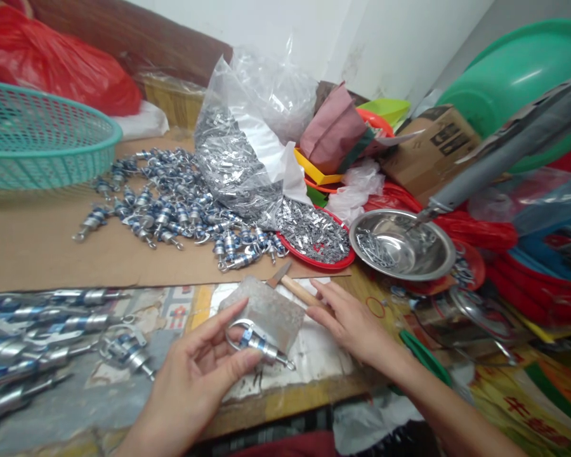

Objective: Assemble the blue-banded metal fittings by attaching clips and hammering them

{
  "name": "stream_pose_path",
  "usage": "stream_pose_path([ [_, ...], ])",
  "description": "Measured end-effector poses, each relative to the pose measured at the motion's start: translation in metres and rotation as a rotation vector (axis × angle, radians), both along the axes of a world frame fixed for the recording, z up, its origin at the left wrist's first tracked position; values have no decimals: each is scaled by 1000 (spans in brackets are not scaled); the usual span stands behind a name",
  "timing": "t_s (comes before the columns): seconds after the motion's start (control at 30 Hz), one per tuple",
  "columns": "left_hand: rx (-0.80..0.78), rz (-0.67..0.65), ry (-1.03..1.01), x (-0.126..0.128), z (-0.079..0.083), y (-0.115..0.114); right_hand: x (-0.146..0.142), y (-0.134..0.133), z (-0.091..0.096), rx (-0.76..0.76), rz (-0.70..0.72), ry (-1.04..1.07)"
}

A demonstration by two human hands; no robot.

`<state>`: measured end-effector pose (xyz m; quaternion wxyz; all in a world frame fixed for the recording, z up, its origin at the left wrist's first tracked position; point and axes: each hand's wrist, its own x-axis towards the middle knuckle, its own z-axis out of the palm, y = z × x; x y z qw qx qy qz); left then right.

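Note:
My left hand (204, 362) pinches a small metal fitting (259, 344) with blue bands, a curved silver lever and an eyelet at its end. The fitting is tilted over a flat grey metal block (271, 311), which lies on white paper. My right hand (349, 320) has its fingers around the wooden handle of a hammer (295, 292), whose head rests just beyond the block. Many similar blue-banded fittings (181, 209) lie heaped on the cardboard, and others (33, 343) are laid out at the left.
A red plate (349, 259) holds small metal strips, next to a steel bowl (450, 257) with pins. Behind stands a clear bag of strips (233, 158). A grey-handled rod (504, 139) slants over the bowl. A turquoise basket (42, 133) sits at the left.

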<state>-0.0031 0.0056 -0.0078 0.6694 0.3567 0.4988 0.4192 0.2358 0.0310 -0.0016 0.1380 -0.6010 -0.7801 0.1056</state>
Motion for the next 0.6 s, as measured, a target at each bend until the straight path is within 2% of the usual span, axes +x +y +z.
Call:
stream_pose_path([
  [0.1, 6, 45, -7, 2, 1, -1, 8, 6, -12, -38, -3, -28],
  [0.2, 12, 61, -41, 2, 0, -2, 8, 3, -10, -11, -6, 6],
  [0.33, 3, 76, -65, 2, -3, -1, 5, -18, 17, 141, -3, 106],
  [0.47, -4, 72, -39, 3, -3, 1, -2, -48, 49, 248, 213, 77],
  [0.53, -22, 56, -35, 4, -1, 1, -6, -58, 55, 290, 274, 52],
  [0.6, -23, 59, -43, 4, 1, 1, -9, -62, 53, 274, 308, 21],
])
